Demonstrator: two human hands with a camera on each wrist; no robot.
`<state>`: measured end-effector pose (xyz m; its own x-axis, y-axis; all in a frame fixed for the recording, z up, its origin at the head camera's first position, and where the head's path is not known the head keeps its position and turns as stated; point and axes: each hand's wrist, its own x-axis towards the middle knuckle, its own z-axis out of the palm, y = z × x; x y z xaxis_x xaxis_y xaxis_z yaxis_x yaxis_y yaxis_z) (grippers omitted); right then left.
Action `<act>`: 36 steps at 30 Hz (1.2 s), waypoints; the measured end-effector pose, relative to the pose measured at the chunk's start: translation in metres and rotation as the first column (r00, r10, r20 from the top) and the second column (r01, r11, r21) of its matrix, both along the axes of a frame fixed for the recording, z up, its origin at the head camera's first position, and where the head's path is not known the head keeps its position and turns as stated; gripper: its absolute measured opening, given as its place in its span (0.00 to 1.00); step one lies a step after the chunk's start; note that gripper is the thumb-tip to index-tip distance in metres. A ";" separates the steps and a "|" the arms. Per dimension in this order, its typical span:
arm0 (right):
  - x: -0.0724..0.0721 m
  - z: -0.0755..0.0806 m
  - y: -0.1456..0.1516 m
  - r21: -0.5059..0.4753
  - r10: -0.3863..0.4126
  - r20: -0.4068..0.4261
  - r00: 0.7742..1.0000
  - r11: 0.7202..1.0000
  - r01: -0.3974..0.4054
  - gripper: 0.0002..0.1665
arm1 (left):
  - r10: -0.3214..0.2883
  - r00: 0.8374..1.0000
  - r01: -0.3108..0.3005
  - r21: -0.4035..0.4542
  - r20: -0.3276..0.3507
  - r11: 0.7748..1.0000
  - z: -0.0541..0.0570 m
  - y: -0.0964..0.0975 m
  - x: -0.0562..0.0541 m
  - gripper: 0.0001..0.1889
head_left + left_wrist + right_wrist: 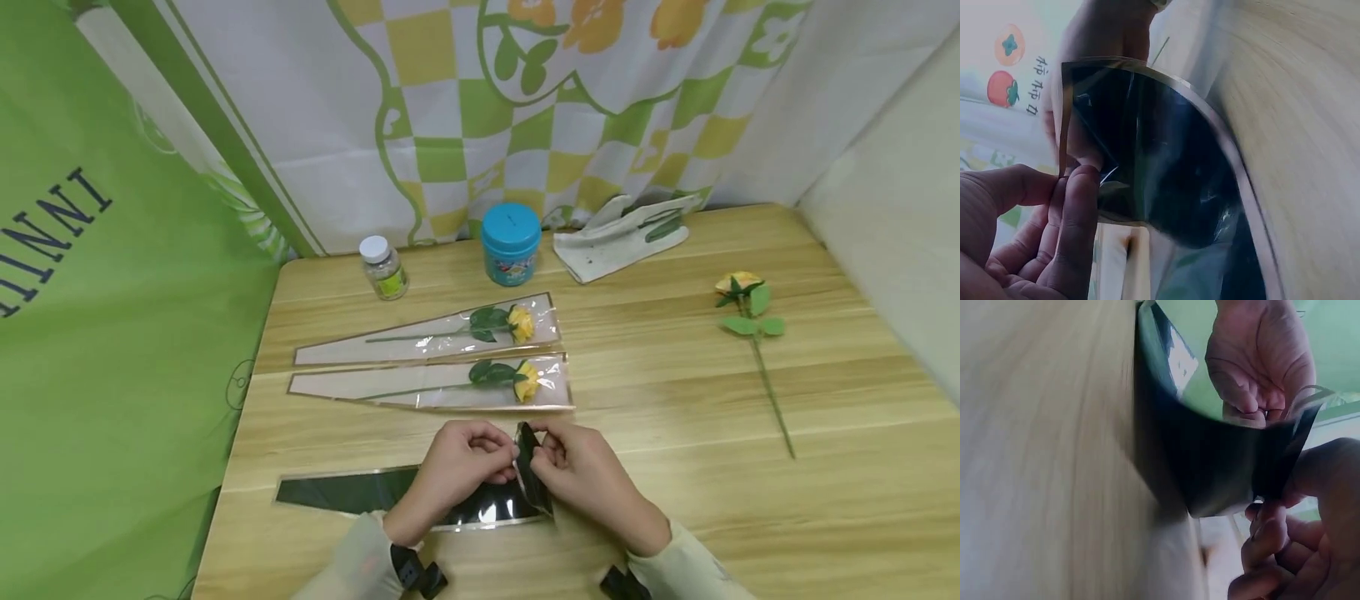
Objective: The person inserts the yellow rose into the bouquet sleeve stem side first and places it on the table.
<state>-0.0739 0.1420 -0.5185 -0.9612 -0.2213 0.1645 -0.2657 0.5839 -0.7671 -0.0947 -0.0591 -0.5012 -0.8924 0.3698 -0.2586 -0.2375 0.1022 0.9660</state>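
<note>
A black flower sleeve with a pale gold edge (pixel 345 492) lies near the front of the table, its narrow end to the left. Its wide end is lifted and bent up between the two hands. The left hand (pixel 468 458) pinches the edge there between thumb and fingers, as the left wrist view shows on the dark film (pixel 1172 144). Opposite it, the right hand (pixel 585 471) pinches the same raised end; in the right wrist view its fingertips (pixel 1270 528) are at the film's corner.
Behind the hands lie two clear sleeves, each with a yellow rose (pixel 521 323) inside. A loose yellow rose (pixel 761 358) is at the right. Along the back stand a white-capped bottle (pixel 385 271) and a blue tub (pixel 512 246), beside white gloves (pixel 622 237).
</note>
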 end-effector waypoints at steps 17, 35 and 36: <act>0.002 0.001 0.006 0.186 -0.055 0.006 0.998 0.981 0.052 0.14 | 0.007 0.999 -0.008 -0.025 -0.054 1.000 -0.028 0.016 -0.003 0.05; 0.002 0.005 0.009 0.059 -0.102 0.026 0.994 0.993 0.101 0.12 | -0.002 0.999 0.002 0.003 -0.033 1.000 -0.019 0.021 -0.004 0.06; 0.003 0.004 0.009 0.056 -0.103 0.024 0.994 0.993 0.101 0.12 | 0.002 1.000 -0.001 0.014 -0.014 1.000 -0.020 0.021 -0.005 0.06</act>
<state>-0.0712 0.1514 -0.5140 -0.9832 -0.1296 0.1286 -0.1822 0.6478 -0.7397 -0.0993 -0.0379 -0.5215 -0.8965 0.3720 -0.2406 -0.2239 0.0880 0.9706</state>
